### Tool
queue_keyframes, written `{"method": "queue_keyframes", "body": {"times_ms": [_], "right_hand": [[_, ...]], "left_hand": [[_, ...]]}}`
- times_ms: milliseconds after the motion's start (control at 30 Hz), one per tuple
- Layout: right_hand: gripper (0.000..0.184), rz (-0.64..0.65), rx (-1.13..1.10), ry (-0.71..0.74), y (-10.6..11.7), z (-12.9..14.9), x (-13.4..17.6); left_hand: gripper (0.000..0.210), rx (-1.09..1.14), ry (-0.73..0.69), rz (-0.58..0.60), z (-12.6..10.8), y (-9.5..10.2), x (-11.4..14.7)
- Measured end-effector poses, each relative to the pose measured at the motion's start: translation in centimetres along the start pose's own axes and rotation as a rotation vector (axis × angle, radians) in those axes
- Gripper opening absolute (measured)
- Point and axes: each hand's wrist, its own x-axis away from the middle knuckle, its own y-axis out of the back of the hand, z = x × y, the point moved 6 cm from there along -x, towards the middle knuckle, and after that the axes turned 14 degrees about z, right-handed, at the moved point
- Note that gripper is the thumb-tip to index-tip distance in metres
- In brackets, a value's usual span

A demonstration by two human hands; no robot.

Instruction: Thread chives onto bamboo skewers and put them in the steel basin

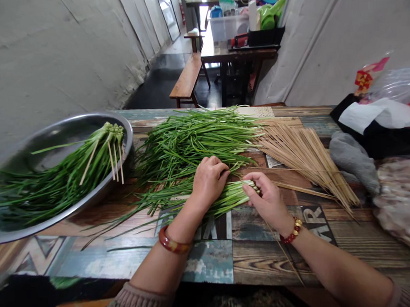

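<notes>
A small bunch of garlic chives [233, 198] lies across the table in front of me, pale stem ends to the right. My left hand [209, 180] is closed over the bunch with fingers curled; what it pinches is hidden. At the stem ends, my right hand [267, 200] is closed, thumb and fingers around the white tips. A thin dry straw strip [286, 254] trails from beneath my right hand toward the front edge. Just beyond my hands is a large loose pile of chives [197, 138]. Right of it, a fan of flat straw strips [301, 160] lies on the table.
A metal basin [129, 150] at left holds chives tied with straw. On the right are a grey cloth-like bundle [351, 157], a clear bag of pale lumps [404, 195] and other plastic bags [394, 86]. A bench [189, 76] and another table [241, 55] stand beyond.
</notes>
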Motion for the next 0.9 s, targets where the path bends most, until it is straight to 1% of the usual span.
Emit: {"method": "queue_keyframes", "body": {"times_ms": [100,200,333,433,500,600,733,800,900], "right_hand": [[0.023,-0.007,0.009,0.0,0.0,0.0,0.0],[0.023,-0.001,-0.007,-0.009,0.0,0.0,0.0],[0.023,0.002,-0.023,-0.007,0.0,0.0,0.0],[0.022,0.007,-0.024,0.005,0.0,0.0,0.1],[0.021,0.008,-0.014,0.013,0.1,0.1,0.1],[0.021,0.006,-0.01,0.017,0.1,0.2,0.1],[0.023,0.012,-0.022,0.009,0.1,0.0,0.2],[0.023,0.015,-0.031,0.007,0.1,0.0,0.2],[0.022,0.017,-0.028,0.013,0.1,0.2,0.2]], "left_hand": [[0.009,0.02,-0.006,0.012,-0.2,-0.1,0.0],[0.01,0.089,-0.014,-0.009,-0.3,0.2,0.1],[0.008,0.338,0.007,-0.05,0.1,0.6,0.3],[0.007,0.521,0.055,-0.029,0.6,0.4,0.3],[0.006,0.592,0.063,-0.002,0.6,0.2,0.3],[0.006,0.621,0.059,0.049,0.3,0.0,0.2],[0.023,0.587,0.039,0.114,-0.2,0.0,0.2],[0.023,0.581,0.002,0.132,-0.4,0.1,0.2],[0.017,0.614,-0.037,0.131,-0.5,0.2,0.2]]}}
